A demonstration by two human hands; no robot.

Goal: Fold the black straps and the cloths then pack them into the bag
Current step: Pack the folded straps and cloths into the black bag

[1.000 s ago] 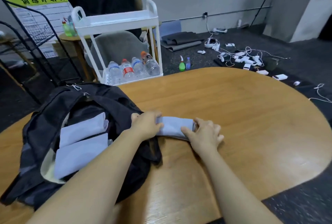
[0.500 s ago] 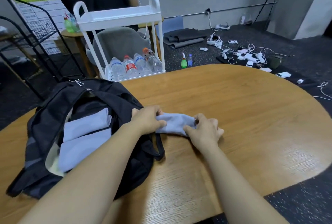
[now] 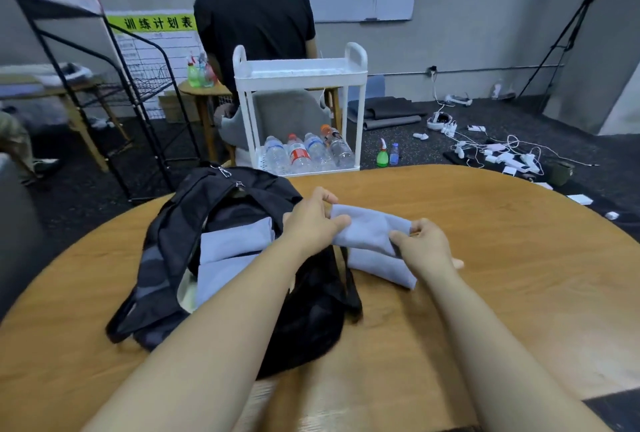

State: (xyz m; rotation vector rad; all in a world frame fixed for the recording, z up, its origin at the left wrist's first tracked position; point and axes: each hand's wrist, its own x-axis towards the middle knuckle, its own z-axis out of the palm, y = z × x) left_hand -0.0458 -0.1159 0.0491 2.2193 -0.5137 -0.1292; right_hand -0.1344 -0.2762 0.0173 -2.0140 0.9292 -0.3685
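Observation:
A folded light blue cloth [image 3: 370,234] hangs a little above the wooden table [image 3: 502,275], right of the open black bag [image 3: 180,241]. My left hand [image 3: 311,220] pinches its left end and my right hand [image 3: 424,244] pinches its right end; the lower layers droop to the tabletop. Inside the bag lie two folded light blue cloths [image 3: 232,258]. A black strap [image 3: 349,279] of the bag trails beside the held cloth.
Beyond the table's far edge stands a white cart [image 3: 298,78] with water bottles. A person in black stands behind it. A black wire rack [image 3: 114,102] is at the left. Cables and devices litter the floor at the right.
Both hands have lifted the folded cloth off the table, and its lower layers now hang down. The camera has tilted upward, showing more of the room.

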